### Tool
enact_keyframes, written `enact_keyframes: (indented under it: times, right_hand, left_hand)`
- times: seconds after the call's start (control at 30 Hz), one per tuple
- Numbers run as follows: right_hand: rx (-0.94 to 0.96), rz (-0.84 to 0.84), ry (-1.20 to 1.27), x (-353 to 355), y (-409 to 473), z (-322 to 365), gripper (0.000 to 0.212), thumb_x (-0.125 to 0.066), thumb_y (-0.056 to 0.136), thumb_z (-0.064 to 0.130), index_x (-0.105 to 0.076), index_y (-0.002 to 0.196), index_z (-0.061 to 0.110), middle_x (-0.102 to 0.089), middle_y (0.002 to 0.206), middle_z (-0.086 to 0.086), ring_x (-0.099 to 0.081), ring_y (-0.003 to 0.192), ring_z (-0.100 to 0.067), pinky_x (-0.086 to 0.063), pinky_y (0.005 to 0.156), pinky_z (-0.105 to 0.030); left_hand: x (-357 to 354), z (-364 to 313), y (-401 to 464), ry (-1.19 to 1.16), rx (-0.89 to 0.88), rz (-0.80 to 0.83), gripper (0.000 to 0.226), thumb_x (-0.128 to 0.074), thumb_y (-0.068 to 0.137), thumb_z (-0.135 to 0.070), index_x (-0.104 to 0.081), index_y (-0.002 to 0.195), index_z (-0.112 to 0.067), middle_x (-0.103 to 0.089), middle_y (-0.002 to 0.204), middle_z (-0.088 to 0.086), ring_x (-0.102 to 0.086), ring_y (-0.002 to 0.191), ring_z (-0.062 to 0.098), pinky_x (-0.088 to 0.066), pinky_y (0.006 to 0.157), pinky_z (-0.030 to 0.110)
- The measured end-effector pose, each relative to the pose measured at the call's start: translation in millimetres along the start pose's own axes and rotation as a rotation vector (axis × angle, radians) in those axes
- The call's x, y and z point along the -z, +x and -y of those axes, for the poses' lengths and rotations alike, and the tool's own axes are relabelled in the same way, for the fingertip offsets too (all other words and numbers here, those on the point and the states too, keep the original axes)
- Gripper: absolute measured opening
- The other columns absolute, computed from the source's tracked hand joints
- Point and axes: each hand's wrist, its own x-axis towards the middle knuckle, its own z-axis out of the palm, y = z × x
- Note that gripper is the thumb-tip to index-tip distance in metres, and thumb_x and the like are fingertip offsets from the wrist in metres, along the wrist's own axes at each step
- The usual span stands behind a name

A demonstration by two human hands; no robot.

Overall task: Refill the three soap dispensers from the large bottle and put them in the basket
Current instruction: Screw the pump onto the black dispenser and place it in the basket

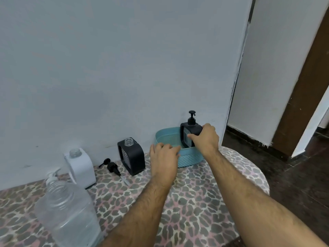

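Note:
A black soap dispenser (187,132) with its pump on stands inside the right end of the light blue basket (188,157), and my right hand (206,138) grips its side. My left hand (163,157) holds the basket's near left rim. A second black dispenser (131,155) stands open, without a pump, left of the basket. A white dispenser (80,168), also open, stands further left by the wall. A black pump (111,166) lies on the cloth between them. The large clear bottle (69,216) stands uncapped at the near left.
Everything rests on a table with a leopard-print cloth (195,202) pushed against a pale wall. A white pump (51,176) lies behind the large bottle. The table's rounded right edge (263,175) drops to a dark floor, with a doorway beyond.

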Motion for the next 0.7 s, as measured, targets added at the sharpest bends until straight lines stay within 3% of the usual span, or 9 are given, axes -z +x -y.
enact_keyframes:
  times: [0.13, 0.23, 0.43, 0.57, 0.7]
  right_hand:
    - [0.015, 0.014, -0.040, -5.1, -0.2, 0.2, 0.056, -0.080, 0.078, 0.040, -0.055, 0.114, 0.004, -0.057, 0.114, -0.012, -0.062, 0.096, -0.032, -0.045, 0.071, -0.033]
    - [0.031, 0.017, -0.078, -8.0, -0.6, -2.1, 0.058, -0.080, 0.077, 0.042, -0.055, 0.113, 0.005, -0.058, 0.113, -0.012, -0.061, 0.097, -0.030, -0.051, 0.083, -0.040]
    - [0.080, 0.020, -0.189, -11.7, 2.6, -6.3, 0.055, -0.079, 0.079, 0.045, -0.056, 0.111, 0.006, -0.063, 0.112, -0.010, -0.059, 0.101, -0.027, -0.042, 0.100, -0.044]
    - [0.106, 0.022, -0.425, -3.3, 4.0, 0.1, 0.052, -0.074, 0.080, 0.053, -0.062, 0.112, 0.014, -0.065, 0.113, -0.005, -0.052, 0.113, -0.027, -0.041, 0.095, -0.042]
    - [0.091, 0.031, -0.463, 5.9, 9.2, 3.4, 0.052, -0.067, 0.081, 0.062, -0.066, 0.108, 0.016, -0.065, 0.114, -0.005, -0.049, 0.115, -0.027, -0.040, 0.092, -0.042]
  left_hand:
    - [0.7, -4.5, 3.5, -0.008, 0.046, -0.034, 0.025, -0.048, 0.101, -0.034, -0.070, 0.113, -0.036, -0.068, 0.101, -0.010, -0.047, 0.102, 0.018, -0.030, 0.100, 0.037]
    - [0.7, -6.9, 7.8, -0.014, 0.083, -0.026, 0.024, -0.050, 0.100, -0.039, -0.072, 0.108, -0.036, -0.069, 0.097, -0.010, -0.048, 0.099, 0.017, -0.032, 0.094, 0.036]
    - [0.8, -9.5, 10.6, -0.030, 0.132, -0.017, 0.023, -0.054, 0.097, -0.046, -0.073, 0.101, -0.036, -0.069, 0.093, -0.011, -0.050, 0.099, 0.015, -0.031, 0.092, 0.036]
    - [1.3, -10.4, 10.9, -0.071, 0.150, -0.012, 0.021, -0.056, 0.095, -0.046, -0.074, 0.100, -0.035, -0.069, 0.093, -0.012, -0.050, 0.099, 0.014, -0.029, 0.091, 0.035]
    - [0.9, -11.8, 10.7, -0.081, 0.154, -0.015, 0.021, -0.057, 0.095, -0.046, -0.074, 0.101, -0.035, -0.069, 0.093, -0.012, -0.049, 0.100, 0.014, -0.031, 0.093, 0.037]
